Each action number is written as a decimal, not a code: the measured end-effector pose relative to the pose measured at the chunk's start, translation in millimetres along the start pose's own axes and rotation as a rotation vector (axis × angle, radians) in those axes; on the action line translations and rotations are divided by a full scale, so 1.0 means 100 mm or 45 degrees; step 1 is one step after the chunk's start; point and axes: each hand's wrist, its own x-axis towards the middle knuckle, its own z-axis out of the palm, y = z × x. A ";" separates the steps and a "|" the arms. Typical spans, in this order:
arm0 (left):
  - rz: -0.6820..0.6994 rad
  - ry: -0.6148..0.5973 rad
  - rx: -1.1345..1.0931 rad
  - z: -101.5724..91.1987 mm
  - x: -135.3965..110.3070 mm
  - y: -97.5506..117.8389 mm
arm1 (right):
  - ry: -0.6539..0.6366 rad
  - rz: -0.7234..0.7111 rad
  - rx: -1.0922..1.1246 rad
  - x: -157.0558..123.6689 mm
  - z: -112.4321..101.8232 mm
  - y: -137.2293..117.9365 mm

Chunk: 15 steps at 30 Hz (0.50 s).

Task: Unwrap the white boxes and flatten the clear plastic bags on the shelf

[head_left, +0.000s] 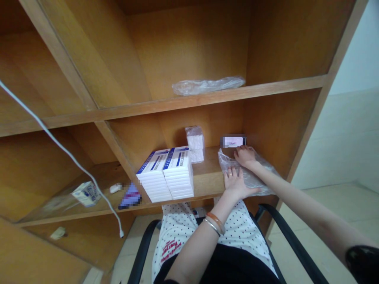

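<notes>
Pressing flat on a clear plastic bag (pixel 247 175) at the front of the shelf, your left hand (pixel 235 183) and right hand (pixel 245 156) lie open, neither closed in a grip. The bag appears to overhang the edge of the wooden shelf (pixel 209 179), so a careless pull could slide it off. Just left of your hands stand two stacks of white boxes (pixel 177 173); a swung wrist could topple them. A white wrapped pack (pixel 194 139) and a dark box (pixel 233 141) sit toward the back, the box close beyond your right hand. A loose white cable (pixel 63 148) hangs across the left bay.
</notes>
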 end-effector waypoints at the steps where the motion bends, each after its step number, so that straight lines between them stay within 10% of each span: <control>1: 0.003 0.006 -0.006 0.00 -0.01 0.00 | -0.016 -0.034 0.010 0.10 0.03 -0.04; 15: 0.036 -0.029 -0.024 0.00 -0.03 -0.02 | -0.329 -0.009 -0.031 0.69 0.42 0.00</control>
